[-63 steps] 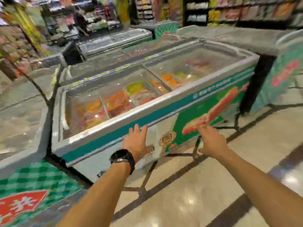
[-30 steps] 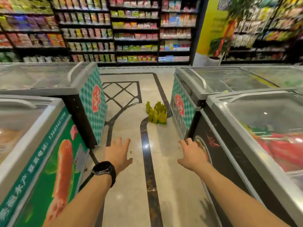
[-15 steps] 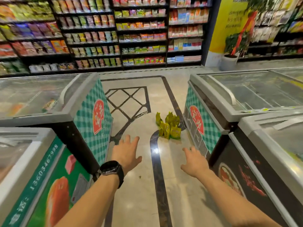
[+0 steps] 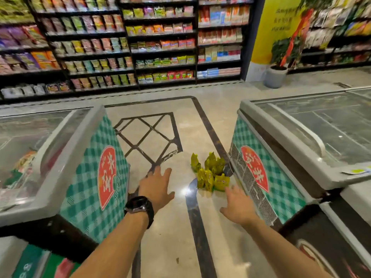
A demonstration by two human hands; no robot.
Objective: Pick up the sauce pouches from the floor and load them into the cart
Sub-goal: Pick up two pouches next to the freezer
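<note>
- Hands held palm-down over the floor (image 4: 170, 247), fingers spread, gripping nothing.
- Right hand (image 4: 239, 207) nearer the goods; left hand (image 4: 155, 185), watch (image 4: 139, 205) at the wrist, farther off to the side.
- Sauce pouches (image 4: 210, 173) just ahead of the right hand, slightly to its left, not touched.
- Yellow-green cluster, several standing upright, no single long axis, stretching away from the camera.
- Close against the foot of the right freezer (image 4: 281, 177).
- Cart nowhere in view.

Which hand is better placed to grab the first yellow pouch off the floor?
Right, probably. The right hand is open and nearest the pile of pouches beside the right freezer; the left hand, also open, sits farther off across the dark floor stripe.
</note>
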